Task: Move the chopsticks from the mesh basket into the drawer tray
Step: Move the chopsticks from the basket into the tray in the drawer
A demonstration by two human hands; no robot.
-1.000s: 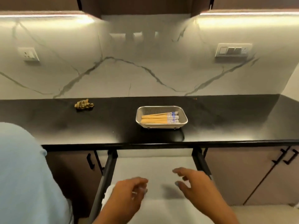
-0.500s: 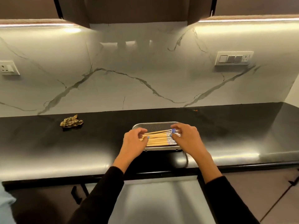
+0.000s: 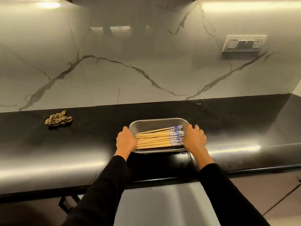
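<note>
A dozen or so chopsticks [image 3: 158,139] lie in a loose sheaf inside the mesh basket [image 3: 156,123], bare wooden tips under our left hand [image 3: 126,139], blue-patterned ends under our right hand [image 3: 193,139]. Both hands sit at the short ends of the basket, one at each end of the bundle. The left grip has its fingers curled down over the tips at the basket's rim; the right grip is spread over the patterned ends with fingers fairly straight. Whether either grip is clamped on the sticks or only resting there, we cannot tell, as the fingertips are hidden.

We judge the step in hand to be gathering the bundle for a lift. To do it well, we would square the sticks first: press both grips inward toward each other so the ends line up, paying attention to the one stick lying askew on the far side. Then close round the whole sheaf at both ends and raise it level, so nothing slides out.

Nearer us than both grips, below the edge of the dark desk [image 3: 81,144], the open drawer tray [image 3: 162,204] waits between our sleeves. Well off beyond the left grip lies a crumpled checked cloth [image 3: 58,119].
</note>
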